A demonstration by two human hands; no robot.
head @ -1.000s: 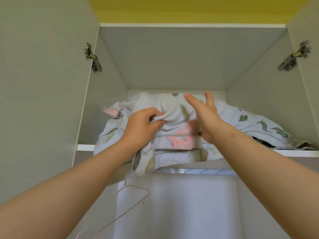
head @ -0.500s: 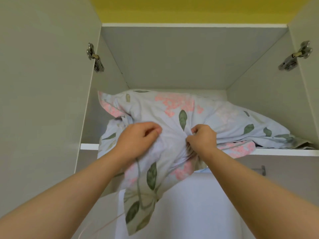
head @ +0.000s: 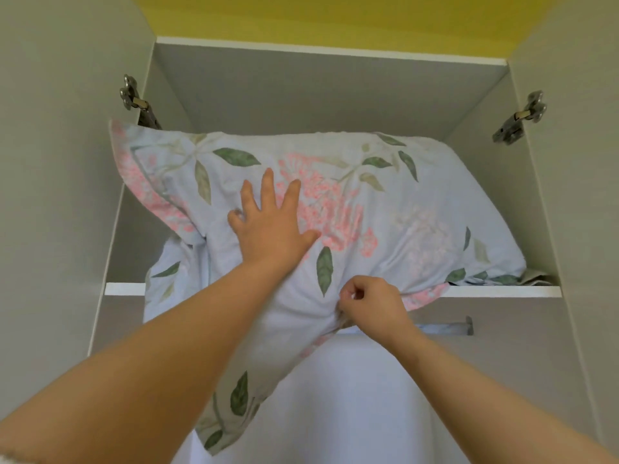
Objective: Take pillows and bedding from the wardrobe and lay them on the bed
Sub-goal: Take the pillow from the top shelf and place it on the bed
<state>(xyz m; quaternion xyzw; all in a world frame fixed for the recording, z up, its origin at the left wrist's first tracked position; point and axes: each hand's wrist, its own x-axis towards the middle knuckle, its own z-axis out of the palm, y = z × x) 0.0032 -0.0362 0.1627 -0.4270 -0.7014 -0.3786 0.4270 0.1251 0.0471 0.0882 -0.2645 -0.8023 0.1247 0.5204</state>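
1 pillow (head: 418, 202) — right grip (head: 368, 306) pinches its lower edge.

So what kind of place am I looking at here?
Most likely the inside of a bedroom wardrobe: a floral pillow is stored on a high shelf, metal door hinges sit at the sides, and a hanging rail runs beneath the shelf.

Yellow wall (head: 318, 18) above; pale grey doors (head: 60, 162) open; metal hinges (head: 519, 117).
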